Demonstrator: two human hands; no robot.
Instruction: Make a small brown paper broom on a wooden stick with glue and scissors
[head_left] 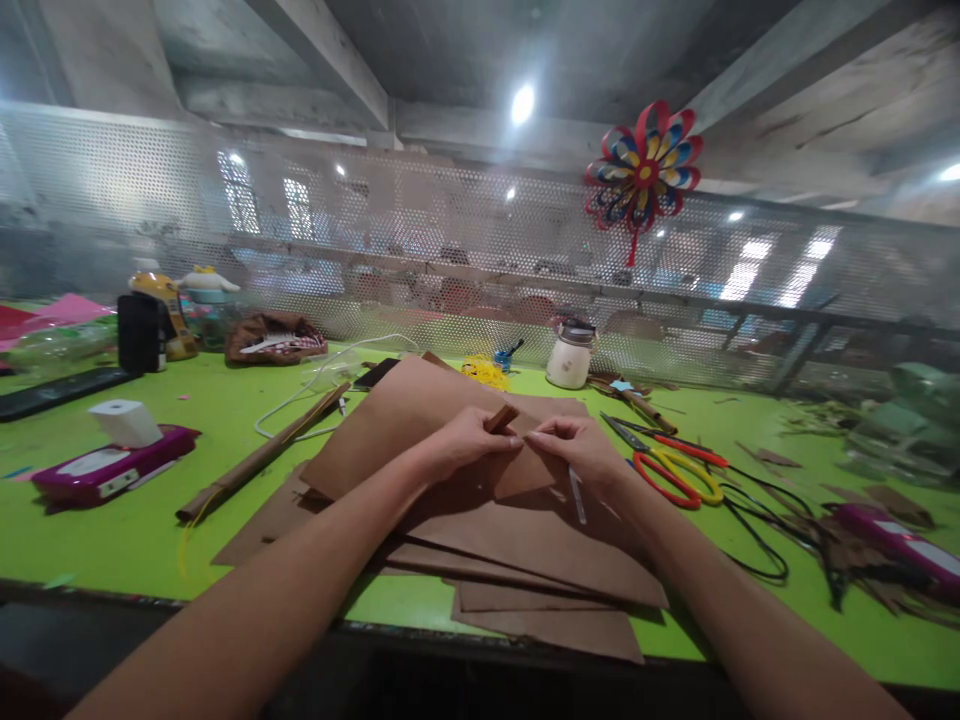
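Folding in hand, by my read: small brown paper piece (525,462) pinched between both hands at mid-surface, on top of a loose stack of brown paper sheets (525,545). One end of the piece is rolled or folded up into a short stub that rises at the left hand (472,440); the flat remainder runs down and to the right under the right hand (577,450). Long axis roughly left-right, tilted slightly, stub end pointing up and away. Left grip closed on the stub end, thumb and fingers pinching; right grip closed on the flat edge, fingertips pressing it down. Judgement: a crease or roll is being set; the next move calls for a steady pinch at both ends and even pressure along the fold line, so the edge does not skew. Red-and-yellow scissors (675,470) lie just right of the stack, apart from the hands. Rolled brown paper stick (262,455) lies left on the green surface (187,440). White jar (570,355) stands behind, near the mesh screen.
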